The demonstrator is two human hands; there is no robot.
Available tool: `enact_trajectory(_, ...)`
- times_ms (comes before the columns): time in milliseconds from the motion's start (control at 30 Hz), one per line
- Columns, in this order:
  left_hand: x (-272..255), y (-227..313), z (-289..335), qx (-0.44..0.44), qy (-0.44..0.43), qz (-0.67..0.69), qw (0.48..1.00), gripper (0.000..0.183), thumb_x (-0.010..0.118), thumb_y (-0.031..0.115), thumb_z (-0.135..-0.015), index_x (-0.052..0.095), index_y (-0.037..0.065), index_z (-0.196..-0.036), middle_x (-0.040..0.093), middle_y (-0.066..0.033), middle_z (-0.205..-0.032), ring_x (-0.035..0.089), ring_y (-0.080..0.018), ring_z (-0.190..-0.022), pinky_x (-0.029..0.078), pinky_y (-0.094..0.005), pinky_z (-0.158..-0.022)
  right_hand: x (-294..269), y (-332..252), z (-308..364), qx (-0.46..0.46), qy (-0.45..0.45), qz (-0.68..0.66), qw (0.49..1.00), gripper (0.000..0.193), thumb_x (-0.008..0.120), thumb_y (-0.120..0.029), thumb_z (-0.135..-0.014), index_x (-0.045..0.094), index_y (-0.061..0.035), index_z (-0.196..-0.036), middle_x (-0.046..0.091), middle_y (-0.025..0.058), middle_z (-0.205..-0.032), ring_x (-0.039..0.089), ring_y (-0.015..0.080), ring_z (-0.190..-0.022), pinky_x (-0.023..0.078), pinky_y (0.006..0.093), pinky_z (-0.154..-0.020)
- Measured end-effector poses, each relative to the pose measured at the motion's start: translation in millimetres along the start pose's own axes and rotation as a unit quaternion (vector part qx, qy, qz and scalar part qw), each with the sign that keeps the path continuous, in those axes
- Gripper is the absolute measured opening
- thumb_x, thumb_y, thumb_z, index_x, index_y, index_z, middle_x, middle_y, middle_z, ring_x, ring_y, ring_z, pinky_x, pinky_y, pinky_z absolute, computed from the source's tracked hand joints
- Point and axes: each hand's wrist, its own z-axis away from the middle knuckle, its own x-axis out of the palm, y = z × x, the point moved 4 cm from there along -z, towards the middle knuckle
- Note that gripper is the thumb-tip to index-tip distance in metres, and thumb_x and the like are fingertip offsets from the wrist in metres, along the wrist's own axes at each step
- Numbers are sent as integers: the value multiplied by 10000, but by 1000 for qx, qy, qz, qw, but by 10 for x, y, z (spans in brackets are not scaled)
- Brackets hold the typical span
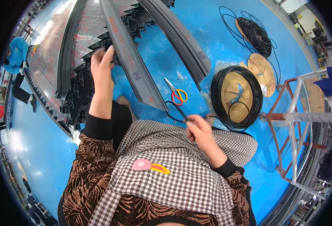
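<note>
The left hand (102,71) is blurred; the top edge cuts off long profiles (130,62).

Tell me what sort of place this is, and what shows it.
Probably a factory or workshop floor: long dark profiles are laid out across a blue floor, a large coil of black cord lies nearby, and another person in blue is at the left.
</note>
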Motion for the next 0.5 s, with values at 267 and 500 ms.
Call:
enact_trajectory(267,428,-752,568,-392,-278,331,812,683,411,591,-857,528,-1,-1178,616,-209,-1012,603,-346,-953,461,-470,-857,217,55,67,54,-17,3,998,189,465,-169,-930,548,-1,-957,543,40,-560,445,111,-432,364,222,-420)
enact_trajectory(500,644,-713,618,-390,-315,424,754,695,387,641,-847,571,20,-1100,628,-207,-961,614,-361,-924,469,-499,-854,211,85,100,57,36,11,998,199,446,-187,-941,524,-19,-870,528,38,-521,443,114,-409,360,219,-407)
